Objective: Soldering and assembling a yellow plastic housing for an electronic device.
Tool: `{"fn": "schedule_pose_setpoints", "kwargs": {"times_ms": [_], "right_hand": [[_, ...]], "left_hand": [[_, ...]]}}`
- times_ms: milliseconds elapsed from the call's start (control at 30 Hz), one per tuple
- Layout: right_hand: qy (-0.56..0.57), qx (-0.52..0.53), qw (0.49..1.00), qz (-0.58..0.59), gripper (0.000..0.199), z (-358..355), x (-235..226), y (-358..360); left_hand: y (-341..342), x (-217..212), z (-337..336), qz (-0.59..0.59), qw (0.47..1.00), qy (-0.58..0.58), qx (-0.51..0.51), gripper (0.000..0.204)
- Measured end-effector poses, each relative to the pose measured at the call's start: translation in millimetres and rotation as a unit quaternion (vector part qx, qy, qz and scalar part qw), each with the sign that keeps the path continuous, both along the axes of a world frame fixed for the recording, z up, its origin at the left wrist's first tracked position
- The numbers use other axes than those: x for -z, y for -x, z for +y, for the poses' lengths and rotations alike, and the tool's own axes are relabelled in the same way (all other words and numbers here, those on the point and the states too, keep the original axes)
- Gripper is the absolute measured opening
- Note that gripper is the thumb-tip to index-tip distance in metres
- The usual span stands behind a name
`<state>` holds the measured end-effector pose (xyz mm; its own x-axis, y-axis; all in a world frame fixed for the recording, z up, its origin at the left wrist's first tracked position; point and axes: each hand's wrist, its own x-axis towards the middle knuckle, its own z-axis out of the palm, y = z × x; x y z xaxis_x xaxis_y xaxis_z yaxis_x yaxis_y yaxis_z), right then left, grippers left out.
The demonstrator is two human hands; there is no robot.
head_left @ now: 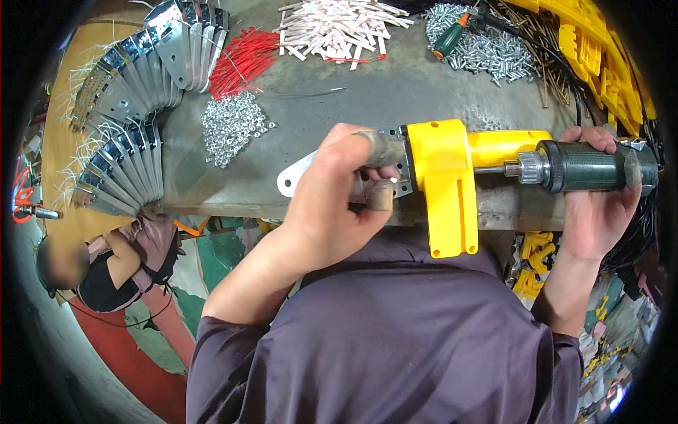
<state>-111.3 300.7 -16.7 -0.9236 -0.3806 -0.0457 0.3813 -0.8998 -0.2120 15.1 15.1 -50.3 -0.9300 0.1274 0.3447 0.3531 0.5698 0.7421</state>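
- My left hand (pixel 337 185) is closed around the end of a yellow plastic part (pixel 445 177), thumb and fingers pinching it together with a perforated metal bracket (pixel 300 173) whose white rounded tip sticks out to the left.
- My right hand (pixel 600 205) is wrapped tight around the dark green body of a power screwdriver (pixel 590 167), fingers curled over the top.
- The screwdriver lies level, its chrome chuck and bit pointing left into the yellow part, which I hold at the near edge of the grey workbench (pixel 367 106).
- A flat yellow leg of the part hangs down over the bench edge toward my lap.
- Farther out on the bench: a heap of small silver washers (pixel 232 126), a bundle of red wires (pixel 244 60), a pile of white strips (pixel 339 27), and a mound of screws (pixel 487 46) with a green-handled screwdriver (pixel 450 37) lying on it.
- Fanned stacks of metal brackets (pixel 141 78) sit at the left end.
- Yellow plastic parts (pixel 600 56) pile up at the right.
- Another person (pixel 120 261) sits low at my left.
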Motion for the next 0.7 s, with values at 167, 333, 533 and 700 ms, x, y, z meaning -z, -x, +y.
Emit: {"fn": "schedule_pose_setpoints", "kwargs": {"times_ms": [167,333,533,700], "right_hand": [[0.012,-0.003,1.0,0.006,0.04,-2,3,-2],[0.003,0.014,1.0,-0.006,0.043,-5,2,-2],[-0.003,0.007,1.0,0.005,0.041,-5,1,-1],[-0.004,0.014,1.0,-0.008,0.041,-7,1,-3]], "left_hand": [[3,-1,4,0.027,0.999,-0.04,0.023,0.063],[4,-4,-1,-0.051,0.997,-0.047,0.024,0.063],[4,-3,4,0.026,0.995,-0.053,-0.074,0.048],[9,-8,-2,0.066,0.994,0.081,-0.039,0.04]]}}
